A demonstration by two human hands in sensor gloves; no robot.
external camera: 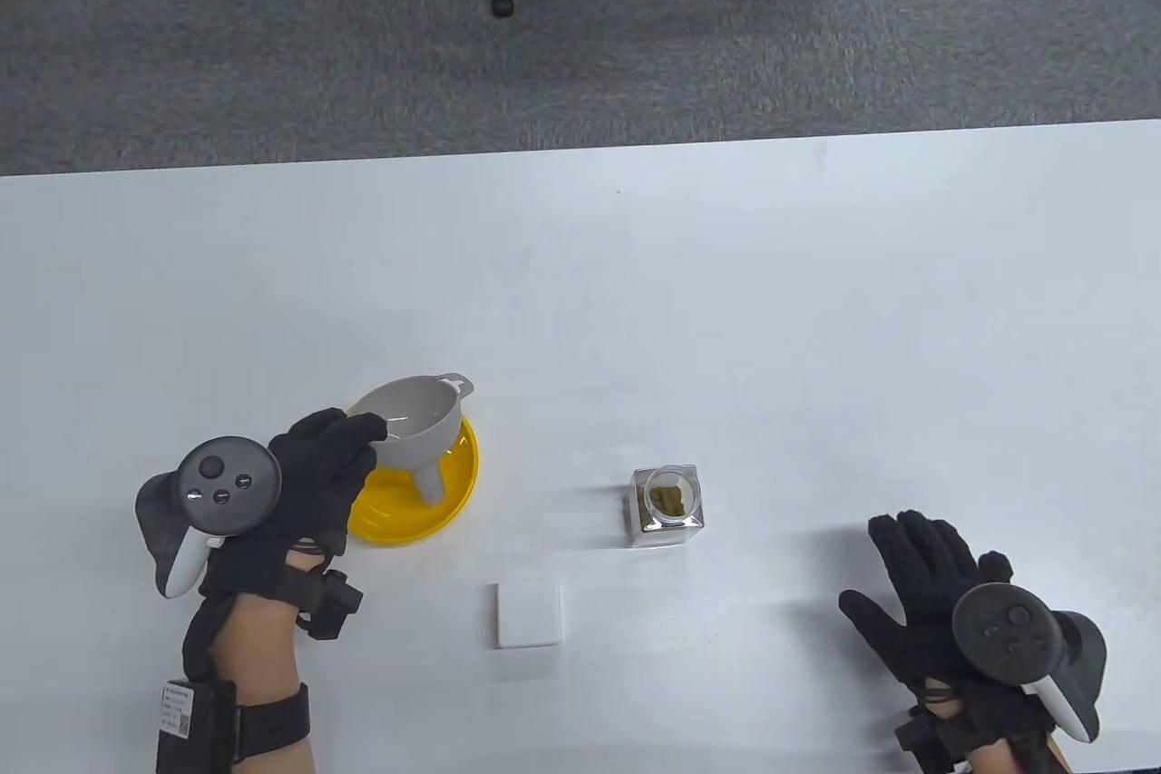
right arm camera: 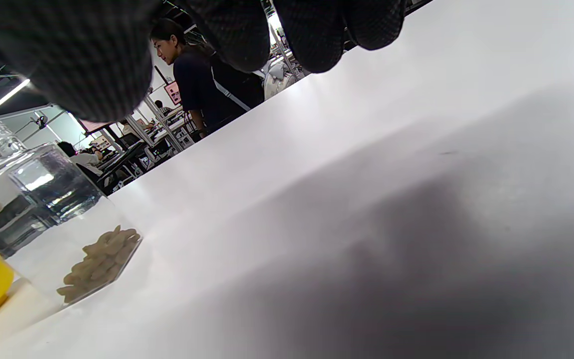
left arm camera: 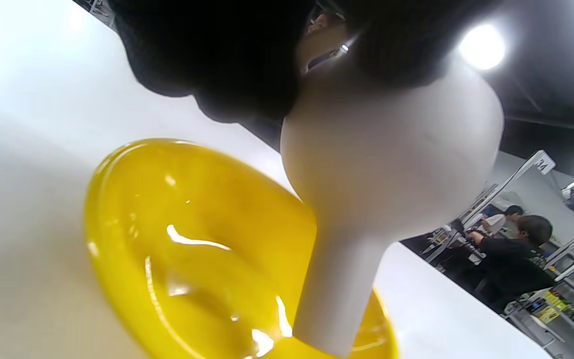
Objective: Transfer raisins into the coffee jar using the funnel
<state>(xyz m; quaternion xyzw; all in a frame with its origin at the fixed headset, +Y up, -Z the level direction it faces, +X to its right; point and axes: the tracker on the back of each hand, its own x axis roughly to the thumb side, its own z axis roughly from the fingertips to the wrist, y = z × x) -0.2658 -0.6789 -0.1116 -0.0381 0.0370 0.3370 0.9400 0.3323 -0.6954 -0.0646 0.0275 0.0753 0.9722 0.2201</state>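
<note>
Grey carpet, an office chair base and a wheeled cart lay beyond the white bench (external camera: 726, 284) on which all the items stood. At the left, the left hand (external camera: 308, 484) gripped the rim of the grey plastic funnel (external camera: 415, 434), holding it tilted above the shallow yellow plastic dish (external camera: 453, 502); in the left wrist view the spout hung over the dish, and contact between them could not be confirmed. The square clear glass coffee jar (external camera: 667, 506) stood open near the bench centre, well apart from the dish, with a layer of pale brown raisins (right arm camera: 100, 264) on its bottom. A flat white square pad (external camera: 528, 615) lay just in front of the jar. The right hand (external camera: 916, 602) rested flat and spread on the bench to the right of the jar, holding nothing. The funnel appeared light and rigid, so a rim grip should suffice. The jar appeared heavier, smooth and breakable, and would best be steadied by its flat side walls while the spout entered its mouth.
</note>
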